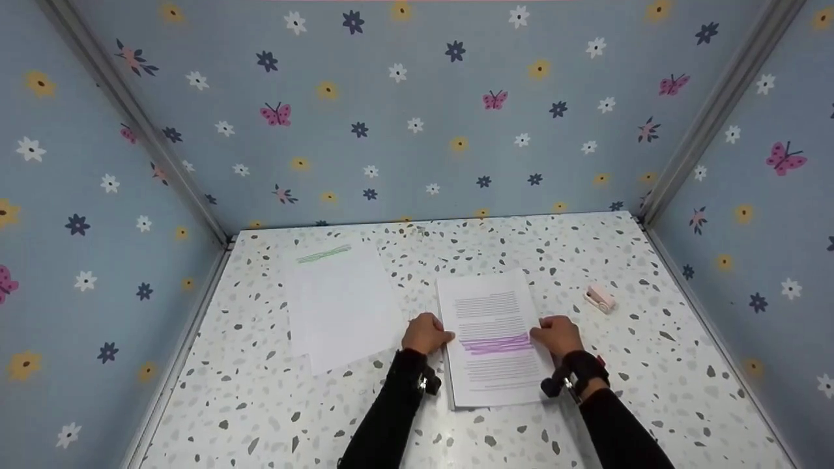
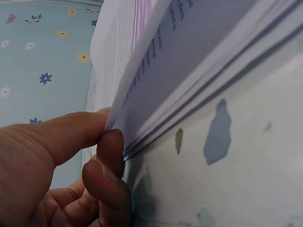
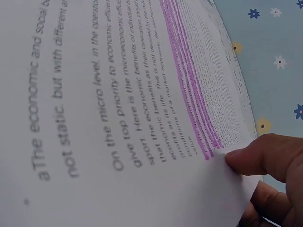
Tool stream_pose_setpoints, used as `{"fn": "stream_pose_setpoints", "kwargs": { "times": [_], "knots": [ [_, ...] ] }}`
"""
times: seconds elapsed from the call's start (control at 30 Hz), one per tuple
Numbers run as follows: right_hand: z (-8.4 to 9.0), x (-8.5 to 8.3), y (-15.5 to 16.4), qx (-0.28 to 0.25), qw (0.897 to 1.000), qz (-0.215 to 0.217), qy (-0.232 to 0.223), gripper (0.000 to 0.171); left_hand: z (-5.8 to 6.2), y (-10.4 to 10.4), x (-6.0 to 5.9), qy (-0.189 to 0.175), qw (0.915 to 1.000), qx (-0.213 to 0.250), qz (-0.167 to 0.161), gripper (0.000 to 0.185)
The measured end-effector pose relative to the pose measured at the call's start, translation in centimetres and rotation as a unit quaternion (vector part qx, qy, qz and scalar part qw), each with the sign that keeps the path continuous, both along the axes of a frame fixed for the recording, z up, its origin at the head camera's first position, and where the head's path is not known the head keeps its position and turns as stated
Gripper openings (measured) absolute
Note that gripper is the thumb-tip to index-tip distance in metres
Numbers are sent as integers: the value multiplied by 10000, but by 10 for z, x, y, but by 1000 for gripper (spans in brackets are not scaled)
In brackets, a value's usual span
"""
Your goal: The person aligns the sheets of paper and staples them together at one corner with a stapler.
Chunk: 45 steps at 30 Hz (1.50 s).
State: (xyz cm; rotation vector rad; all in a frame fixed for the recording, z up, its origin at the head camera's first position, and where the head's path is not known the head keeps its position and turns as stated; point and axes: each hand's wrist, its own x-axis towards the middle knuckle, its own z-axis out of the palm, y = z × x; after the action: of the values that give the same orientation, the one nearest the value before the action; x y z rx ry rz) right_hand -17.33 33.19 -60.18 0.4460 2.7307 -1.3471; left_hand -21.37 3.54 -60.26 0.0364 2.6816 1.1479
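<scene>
Left hand: the left hand (image 1: 427, 333) sits just left of frame centre, at the left edge of the printed stack (image 1: 493, 339); in the left wrist view thumb (image 2: 61, 132) and a finger pinch that edge, fingers clamped on the sheets.
Right hand: the right hand (image 1: 556, 333) is at the stack's right edge; in the right wrist view its fingertips (image 3: 255, 153) nip the top page's margin beside the purple highlighting (image 3: 189, 90).
Stack location: lower centre of the head view, on the speckled table (image 1: 651, 365), its edges lifted off the surface.
Risk, misalignment: judged likely if the two grips pull unevenly; the sheets are fanned apart and could slide out of register.
Risk, creasing: a tight pinch on the thin margin could fold or tear the top page.
Risk, drop: lower sheets may slip free, since the grip bears mostly on the edges.
Count, stacks: one printed stack; one loose set of white paper (image 1: 342, 303) left of centre, bearing a green mark.
Count, small items: one pink object (image 1: 599, 298) at right of centre.
Count, hands: two.
</scene>
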Motion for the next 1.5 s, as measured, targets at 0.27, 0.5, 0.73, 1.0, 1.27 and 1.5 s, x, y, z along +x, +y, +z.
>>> {"fn": "stream_pose_setpoints", "kwargs": {
  "times": [0.27,0.5,0.73,1.0,1.27,1.5],
  "knots": [
    [-2,1,-1,120,9999,43,92,40,0,0,3,227,9997,-117,-34,29],
    [-4,1,-2,93,9999,39,48,42,0,0,6,320,9993,-162,-35,31],
    [-2,2,-3,300,9991,143,253,42,-2,1,6,456,9988,-179,5,31],
    [1,3,-7,478,9982,140,331,38,3,0,6,623,9980,-113,-81,30],
    [6,7,-9,732,9972,-45,115,19,2,1,3,348,9992,-181,-75,26],
    [1,5,-7,777,9970,15,60,36,2,0,1,205,9994,-242,-104,24]
  ]
}}
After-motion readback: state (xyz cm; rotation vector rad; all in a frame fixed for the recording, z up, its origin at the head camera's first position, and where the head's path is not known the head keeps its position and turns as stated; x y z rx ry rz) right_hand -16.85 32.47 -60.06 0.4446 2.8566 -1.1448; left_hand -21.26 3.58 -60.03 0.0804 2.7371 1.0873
